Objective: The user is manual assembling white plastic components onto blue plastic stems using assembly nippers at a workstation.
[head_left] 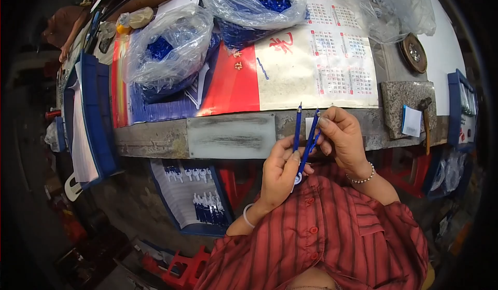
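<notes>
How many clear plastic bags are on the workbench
3. One bag of blue parts at left, a second bag of blue parts at top middle, and a third bag at top right; others may lie out of view.

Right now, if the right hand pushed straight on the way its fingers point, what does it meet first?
The right hand points left, its fingers already pinching the upper end of a blue pen. Straight on, it would likely meet the second blue pen held in the left hand; depth between them is unclear.
</notes>
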Demonstrator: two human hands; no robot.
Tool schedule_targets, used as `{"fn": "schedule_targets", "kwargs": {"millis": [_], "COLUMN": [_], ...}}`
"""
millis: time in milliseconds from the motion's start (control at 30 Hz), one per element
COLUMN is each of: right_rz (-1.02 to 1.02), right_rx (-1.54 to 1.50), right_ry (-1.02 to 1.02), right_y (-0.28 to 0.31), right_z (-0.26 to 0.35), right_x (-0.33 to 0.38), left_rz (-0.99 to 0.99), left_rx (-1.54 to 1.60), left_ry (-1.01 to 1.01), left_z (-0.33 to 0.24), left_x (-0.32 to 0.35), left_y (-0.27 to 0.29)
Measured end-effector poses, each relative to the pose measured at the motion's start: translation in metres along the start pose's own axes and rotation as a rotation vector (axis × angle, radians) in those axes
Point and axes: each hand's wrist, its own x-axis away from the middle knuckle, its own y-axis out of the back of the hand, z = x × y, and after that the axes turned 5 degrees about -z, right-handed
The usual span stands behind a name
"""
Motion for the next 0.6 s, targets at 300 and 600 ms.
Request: {"fn": "schedule_targets", "kwargs": {"millis": [300,600], "right_rz": [-0.006,0.012], "right_rx": [0.209,0.537], "right_ry": [0.119,0.353], "right_y": [-0.002,-0.01], "right_z": [0.001,0.003], "right_x": [0.004,0.003], "left_rz": [0.019,0.063], "left_rx": [0.09,-0.031], "left_ry": [0.063,0.005], "left_z": [0.0,0.001], "left_x": [-0.005,-0.007], "left_y": [0.0,-0.003]}}
